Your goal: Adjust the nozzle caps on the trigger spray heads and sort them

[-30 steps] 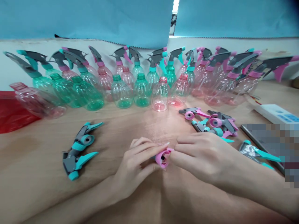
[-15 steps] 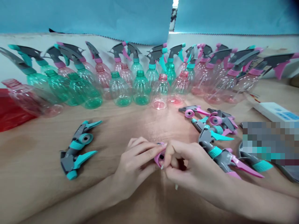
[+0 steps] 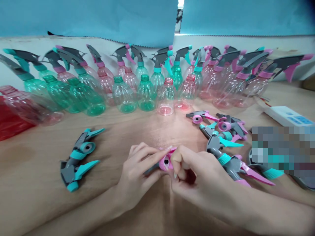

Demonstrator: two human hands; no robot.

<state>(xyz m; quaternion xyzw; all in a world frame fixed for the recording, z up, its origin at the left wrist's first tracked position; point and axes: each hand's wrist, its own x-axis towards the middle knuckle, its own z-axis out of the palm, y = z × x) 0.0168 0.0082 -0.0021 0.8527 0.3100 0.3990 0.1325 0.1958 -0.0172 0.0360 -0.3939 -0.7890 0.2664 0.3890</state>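
My left hand point(image 3: 140, 168) is closed around a spray trigger head point(image 3: 165, 162) with a grey body and a pink collar. The collar's round opening with a dark hole faces me between my hands. My right hand point(image 3: 194, 173) is pinched closed at the collar's right side. A thin pale tube point(image 3: 166, 166) shows its tip at the collar's lower rim; my right fingers hide the rest. More grey trigger heads with pink parts point(image 3: 233, 126) and turquoise parts point(image 3: 222, 141) lie close to the right of my right hand.
Two turquoise-and-grey trigger heads point(image 3: 78, 164) lie at left. Uncapped bottles, green point(image 3: 147, 93) and pink point(image 3: 166, 96), stand across the back, with bottles wearing trigger heads point(image 3: 235, 88) behind and to the right. A red bag point(image 3: 14, 121) lies far left, a white box point(image 3: 290, 116) right.
My right fingers have come closer against the collar, and the tube's lower end no longer shows below my right hand. The collar's opening is turned more toward me. The view has shifted slightly.
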